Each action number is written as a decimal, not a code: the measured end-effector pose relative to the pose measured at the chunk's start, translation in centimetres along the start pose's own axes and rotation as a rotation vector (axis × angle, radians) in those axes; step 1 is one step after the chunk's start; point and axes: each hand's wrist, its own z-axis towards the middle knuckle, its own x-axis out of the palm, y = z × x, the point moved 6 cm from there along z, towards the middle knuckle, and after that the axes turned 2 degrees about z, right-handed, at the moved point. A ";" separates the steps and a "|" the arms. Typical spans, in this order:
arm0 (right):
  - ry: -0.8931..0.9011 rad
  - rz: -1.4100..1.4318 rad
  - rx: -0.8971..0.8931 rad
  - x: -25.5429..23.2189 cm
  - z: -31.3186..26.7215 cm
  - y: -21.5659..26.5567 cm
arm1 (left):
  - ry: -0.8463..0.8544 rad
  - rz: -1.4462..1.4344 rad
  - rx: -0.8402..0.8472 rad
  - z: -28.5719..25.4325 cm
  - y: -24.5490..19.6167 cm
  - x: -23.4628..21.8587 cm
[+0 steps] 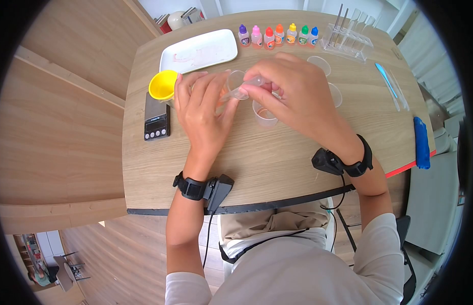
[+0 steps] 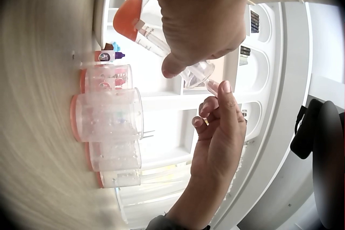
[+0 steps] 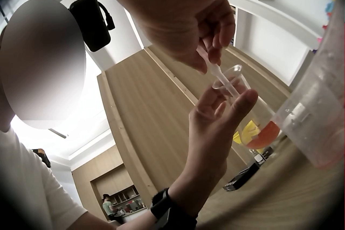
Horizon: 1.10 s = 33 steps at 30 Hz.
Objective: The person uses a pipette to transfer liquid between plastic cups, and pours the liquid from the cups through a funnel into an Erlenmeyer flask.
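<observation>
Above the desk [image 1: 257, 173], left of its middle, the left hand [image 1: 203, 109] grips a clear flask [image 3: 249, 125], its thumb and fingers closed about the neck. The flask is tilted, its mouth turned towards the right hand [image 1: 297, 89], and orange liquid [image 3: 265, 135] lies in the bottom. The right hand pinches the clear plastic dropper [image 1: 254, 81] between thumb and fingertips, its other fingers curled in. The dropper's stem passes through the mouth and down inside the flask.

Four clear cups [image 1: 266, 120] stand near the hands; the nearest, just below the right hand, has a little reddish liquid in it. To the left are a yellow cup [image 1: 163, 85] and a black scale [image 1: 156, 127] with a row of buttons; whether the cup rests on the scale or beside it, I cannot tell. Behind lies a white tray [image 1: 216, 43] with faint pinkish marks.

Along the far side stand seven small bottles [image 1: 279, 35], capped purple, pink, red, orange, yellow, green and blue. Right of them is a clear rack [image 1: 348, 43] holding tubes and dark rods. Farther right lie a blue-ended tool [image 1: 384, 76] and clear slender sticks [image 1: 397, 89], with a blue bundle [image 1: 421, 142] near the desk's right edge.
</observation>
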 end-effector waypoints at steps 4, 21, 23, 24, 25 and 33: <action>0.013 -0.003 0.007 0.1 0.0 0.0 | 0.004 0.000 0.002 0.0 0.0 0.0; -0.016 0.083 0.064 0.2 -0.1 -0.4 | 0.000 -0.002 0.003 0.0 0.0 0.0; -0.017 0.090 0.068 0.2 -0.1 -0.4 | 0.003 -0.006 -0.002 0.0 0.1 0.1; -0.022 0.095 0.067 0.3 -0.1 -0.5 | 0.000 -0.007 -0.001 0.0 0.1 0.1; -0.027 0.099 0.067 0.3 -0.1 -0.5 | -0.003 -0.008 -0.001 0.0 0.1 0.1; -0.022 0.077 0.054 0.3 -0.1 -0.5 | -0.011 0.005 0.001 0.1 -0.2 -0.1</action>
